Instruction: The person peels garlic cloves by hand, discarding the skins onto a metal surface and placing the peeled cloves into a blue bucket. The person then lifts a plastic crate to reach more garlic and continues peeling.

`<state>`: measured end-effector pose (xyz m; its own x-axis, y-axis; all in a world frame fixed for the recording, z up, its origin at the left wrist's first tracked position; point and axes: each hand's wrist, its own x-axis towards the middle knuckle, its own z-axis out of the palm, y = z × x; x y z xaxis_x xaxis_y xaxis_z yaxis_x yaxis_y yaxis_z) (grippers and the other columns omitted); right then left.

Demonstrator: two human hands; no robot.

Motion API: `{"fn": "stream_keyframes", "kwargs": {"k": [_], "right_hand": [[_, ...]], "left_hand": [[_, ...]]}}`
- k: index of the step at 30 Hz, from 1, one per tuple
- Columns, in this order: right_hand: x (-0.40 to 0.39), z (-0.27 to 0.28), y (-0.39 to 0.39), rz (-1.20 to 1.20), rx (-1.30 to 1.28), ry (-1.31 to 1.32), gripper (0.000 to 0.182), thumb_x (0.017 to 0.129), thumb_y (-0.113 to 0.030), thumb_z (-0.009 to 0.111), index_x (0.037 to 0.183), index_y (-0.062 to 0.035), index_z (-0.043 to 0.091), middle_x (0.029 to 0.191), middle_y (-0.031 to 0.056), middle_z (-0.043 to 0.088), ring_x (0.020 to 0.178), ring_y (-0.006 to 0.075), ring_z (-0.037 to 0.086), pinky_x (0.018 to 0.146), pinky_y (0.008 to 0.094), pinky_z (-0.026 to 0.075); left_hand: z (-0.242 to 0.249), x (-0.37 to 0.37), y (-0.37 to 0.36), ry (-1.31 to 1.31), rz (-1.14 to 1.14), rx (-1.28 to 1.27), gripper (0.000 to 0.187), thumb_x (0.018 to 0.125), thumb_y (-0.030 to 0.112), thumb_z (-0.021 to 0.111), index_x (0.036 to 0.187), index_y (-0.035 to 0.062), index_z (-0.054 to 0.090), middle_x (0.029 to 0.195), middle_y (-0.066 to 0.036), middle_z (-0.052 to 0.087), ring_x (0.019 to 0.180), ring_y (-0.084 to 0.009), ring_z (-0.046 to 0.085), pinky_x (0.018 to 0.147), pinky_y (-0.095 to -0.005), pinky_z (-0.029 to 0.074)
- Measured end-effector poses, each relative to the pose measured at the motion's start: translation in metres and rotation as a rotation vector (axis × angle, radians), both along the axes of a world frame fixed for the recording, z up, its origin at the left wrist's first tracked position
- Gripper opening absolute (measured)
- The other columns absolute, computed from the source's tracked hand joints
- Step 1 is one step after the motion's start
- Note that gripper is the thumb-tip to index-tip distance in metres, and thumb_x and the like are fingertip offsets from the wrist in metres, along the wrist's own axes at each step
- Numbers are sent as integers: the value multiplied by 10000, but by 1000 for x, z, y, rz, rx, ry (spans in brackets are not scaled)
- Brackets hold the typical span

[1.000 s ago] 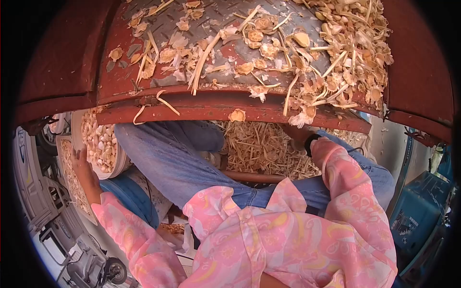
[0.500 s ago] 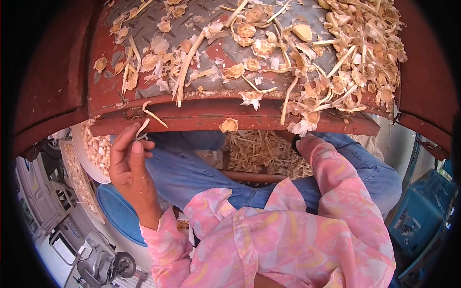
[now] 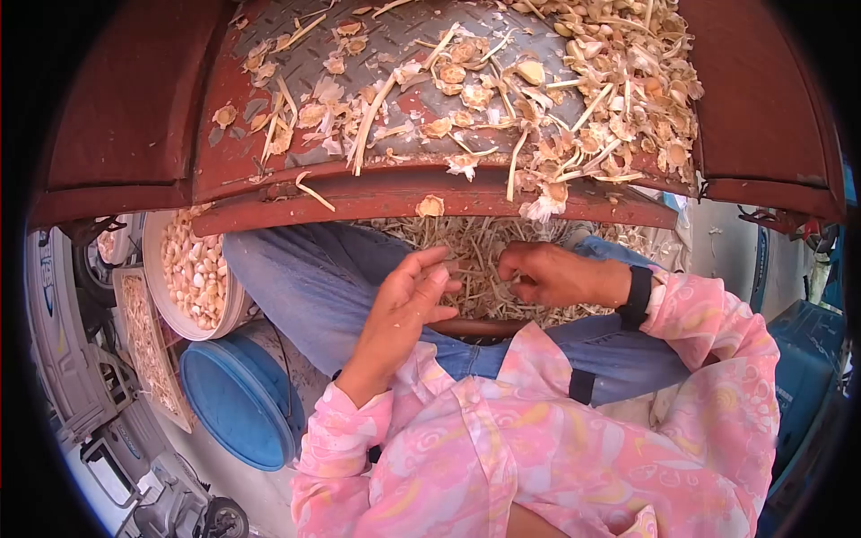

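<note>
My left hand (image 3: 408, 309) is over my lap with its fingers loosely curled and apart, and nothing shows between them. Facing it from the right, my right hand (image 3: 552, 272) has its fingers bent downward; whether they pinch anything small is hidden. Below and beyond both hands, dry stalks and husks (image 3: 480, 242) fill the space between my legs. On the red metal surface (image 3: 359, 195) in front lie garlic skins, root ends and stalks. A heap of garlic cloves and husks (image 3: 641, 90) covers its right part.
At the left stand a white bucket of peeled-looking cloves (image 3: 193, 278), a tray of scraps (image 3: 143, 332) and a blue lidded bucket (image 3: 238, 399). A red ledge edge (image 3: 610, 211) runs above my legs. A blue container (image 3: 807, 368) stands at the right.
My left hand has moved right and down from the ledge, where a pale stalk piece stays. My right hand has come out from under the ledge. The view has shifted.
</note>
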<state>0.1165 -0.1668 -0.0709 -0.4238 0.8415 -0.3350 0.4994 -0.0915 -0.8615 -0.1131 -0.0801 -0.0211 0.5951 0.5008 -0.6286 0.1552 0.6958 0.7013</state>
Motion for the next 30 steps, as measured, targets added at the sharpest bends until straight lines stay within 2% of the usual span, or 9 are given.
{"fn": "stream_keyframes", "kwargs": {"k": [5, 6, 9, 10, 13, 14, 19, 25, 30], "right_hand": [[-10, 92, -24, -111, 441, -42, 180, 800, -70, 617, 949, -47, 518, 880, 119, 506, 757, 320, 572, 642, 386, 464], [-4, 102, -30, -116, 414, -107, 183, 801, -75, 621, 951, -47, 520, 870, 117, 501, 760, 321, 570, 645, 392, 464], [15, 133, -36, -117, 393, -257, 176, 791, -82, 629, 920, -41, 516, 853, 116, 499, 779, 324, 570, 658, 406, 469], [19, 142, -37, -140, 433, -294, 165, 780, -77, 628, 885, -36, 509, 855, 119, 507, 793, 324, 573, 664, 408, 472], [34, 177, -41, -263, 509, -253, 114, 770, -35, 607, 838, -32, 516, 802, 123, 517, 768, 337, 566, 637, 395, 444], [42, 188, -46, -308, 538, -319, 108, 763, -28, 612, 831, -25, 528, 773, 112, 532, 752, 323, 563, 631, 376, 442], [61, 234, -88, -581, 499, -548, 74, 771, -8, 615, 811, -31, 557, 755, 75, 545, 696, 218, 551, 607, 314, 427], [95, 200, -170, -1015, 400, -697, 46, 814, -54, 617, 825, -26, 583, 695, 9, 544, 614, 89, 509, 559, 255, 410], [111, 55, -258, -1534, 80, -79, 154, 897, -150, 571, 812, -21, 576, 700, -24, 552, 621, 63, 519, 580, 214, 441]], "left_hand": [[-11, 52, -23, -550, -175, -756, 479, 984, 385, 396, 1291, 17, 395, 1166, -132, 570, 987, -243, 610, 736, -332, 550], [-5, 62, -28, -540, -174, -748, 398, 992, 383, 379, 1197, 57, 478, 1046, -100, 609, 934, -180, 614, 713, -287, 526], [-12, 88, -47, -465, -2, -797, 337, 994, 336, 398, 1139, 58, 522, 943, -60, 605, 769, -141, 603, 617, -261, 511], [5, 100, -48, -279, -6, -703, 271, 983, 270, 450, 1101, 45, 544, 870, -32, 573, 647, -93, 527, 529, -212, 444], [18, 100, -33, -598, -166, -722, 230, 967, 182, 476, 1105, 4, 524, 894, -67, 569, 642, -83, 489, 483, -177, 400], [33, 95, -24, -590, -119, -615, 241, 971, 157, 464, 1133, -14, 512, 844, -53, 523, 597, -61, 404, 454, -160, 326], [86, 34, 110, -735, 225, 171, 286, 979, 88, 424, 1230, -47, 443, 846, -42, 462, 600, -54, 368, 439, -157, 313], [76, -46, 237, -679, 326, 280, 319, 960, 70, 456, 1258, -44, 455, 892, -63, 505, 620, -76, 367, 476, -184, 316], [19, -92, 299, -617, 426, 60, 353, 936, 26, 473, 1282, -42, 453, 947, -104, 516, 661, -110, 383, 516, -206, 328]]}}
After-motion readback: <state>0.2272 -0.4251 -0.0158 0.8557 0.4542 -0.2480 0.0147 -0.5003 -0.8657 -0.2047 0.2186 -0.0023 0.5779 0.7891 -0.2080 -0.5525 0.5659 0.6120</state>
